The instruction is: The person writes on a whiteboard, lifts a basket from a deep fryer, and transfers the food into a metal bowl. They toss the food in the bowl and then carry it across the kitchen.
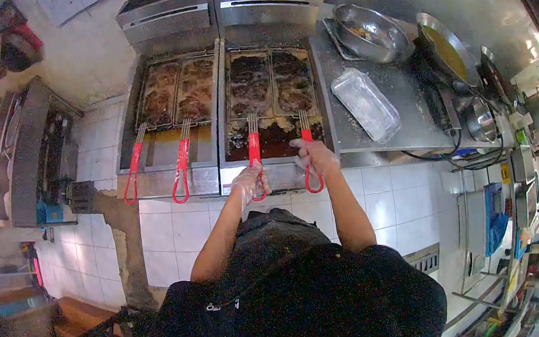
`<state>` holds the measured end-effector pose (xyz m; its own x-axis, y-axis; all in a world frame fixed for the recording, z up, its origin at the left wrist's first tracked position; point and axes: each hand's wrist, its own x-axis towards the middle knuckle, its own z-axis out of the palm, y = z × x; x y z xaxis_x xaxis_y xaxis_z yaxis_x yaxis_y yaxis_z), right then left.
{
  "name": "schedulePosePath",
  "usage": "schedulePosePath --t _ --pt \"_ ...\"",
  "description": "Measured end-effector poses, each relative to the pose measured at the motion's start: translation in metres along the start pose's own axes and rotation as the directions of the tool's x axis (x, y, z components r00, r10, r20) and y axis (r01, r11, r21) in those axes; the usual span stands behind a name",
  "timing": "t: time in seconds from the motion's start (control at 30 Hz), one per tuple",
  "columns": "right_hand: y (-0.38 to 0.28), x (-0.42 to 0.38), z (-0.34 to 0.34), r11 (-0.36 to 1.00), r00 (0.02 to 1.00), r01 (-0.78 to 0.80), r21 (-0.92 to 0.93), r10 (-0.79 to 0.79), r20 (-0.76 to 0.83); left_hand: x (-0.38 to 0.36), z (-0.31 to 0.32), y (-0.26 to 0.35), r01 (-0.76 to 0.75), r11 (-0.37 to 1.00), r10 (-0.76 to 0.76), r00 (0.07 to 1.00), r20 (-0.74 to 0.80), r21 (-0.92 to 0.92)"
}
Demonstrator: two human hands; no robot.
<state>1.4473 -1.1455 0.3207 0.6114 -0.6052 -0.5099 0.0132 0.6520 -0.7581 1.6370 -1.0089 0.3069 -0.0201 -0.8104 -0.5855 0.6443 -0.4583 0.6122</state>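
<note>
Indistinct food (251,82) in 4 baskets (304,117)

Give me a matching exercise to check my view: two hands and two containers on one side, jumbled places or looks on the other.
Column one:
1. Left hand
2. Right hand
3. Tub
4. Large bowl

Column two:
A. Round and shiny, farther back on the counter
B. At the rightmost red handle
C. Pale and boxy
D. At the third red handle from the left

Right pairs: 1-D, 2-B, 3-C, 4-A.
</note>
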Motion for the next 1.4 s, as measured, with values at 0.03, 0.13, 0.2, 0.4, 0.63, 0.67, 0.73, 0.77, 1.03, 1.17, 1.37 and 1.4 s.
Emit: schedulePosePath --t 0.03,0.13,0.2,0.4,0.63,0.67,0.73,0.77,1.03,1.17,1.37,1.4 --pt "0.010 0.015 -0.018 1.000 1.000 0.006 0.008 -0.006 -0.008 -0.003 0.002 0.002 0.013 1.000 -0.013 1.000 -0.026 -0.008" --pt "0.015 0.040 -0.038 0.220 0.764 0.582 -0.783 -0.477 0.434 0.014 -0.005 0.001 -0.012 1.000 0.013 0.999 -0.039 0.013" --pt "0.009 0.012 -0.020 0.509 0.867 0.403 -0.761 -0.478 0.139 0.018 -0.009 -0.003 0.008 1.000 -0.007 0.999 -0.047 0.021" --pt "0.013 -0.034 0.010 0.935 0.935 0.343 -0.091 -0.349 -0.056 0.022 -0.012 -0.007 0.002 0.997 0.001 0.999 -0.047 0.072" --pt "0.004 -0.051 0.028 0.929 0.931 0.289 -0.232 -0.329 -0.160 0.022 -0.015 -0.005 0.039 0.998 -0.037 0.999 -0.038 0.041" --pt "0.006 -0.049 0.027 0.928 0.931 0.291 -0.234 -0.331 -0.156 0.023 -0.017 -0.007 0.035 0.999 -0.033 0.999 -0.039 0.040" --pt "0.005 -0.044 0.028 0.942 0.932 0.256 -0.217 -0.300 -0.203 0.021 -0.015 -0.008 0.000 0.999 0.000 1.000 -0.011 -0.037" --pt "0.003 -0.042 0.027 0.940 0.932 0.260 -0.220 -0.304 -0.196 0.020 -0.016 -0.007 -0.008 0.999 0.008 1.000 -0.012 -0.038" --pt "0.003 -0.012 0.020 0.927 0.937 0.278 -0.250 -0.319 -0.139 0.016 -0.009 -0.008 -0.019 0.998 0.023 0.998 -0.055 0.067" --pt "0.005 -0.002 0.016 0.954 0.967 0.130 -0.272 -0.182 -0.177 0.011 -0.011 -0.004 0.037 0.999 -0.037 0.999 -0.004 0.025" --pt "0.006 -0.009 0.012 0.922 0.955 0.131 -0.363 -0.215 -0.202 0.033 -0.013 0.009 -0.088 0.981 0.077 0.994 0.073 0.173" --pt "-0.010 -0.030 0.030 0.902 0.945 0.062 -0.427 -0.191 -0.266 0.018 -0.001 0.019 -0.117 0.991 0.114 0.992 0.046 0.062"
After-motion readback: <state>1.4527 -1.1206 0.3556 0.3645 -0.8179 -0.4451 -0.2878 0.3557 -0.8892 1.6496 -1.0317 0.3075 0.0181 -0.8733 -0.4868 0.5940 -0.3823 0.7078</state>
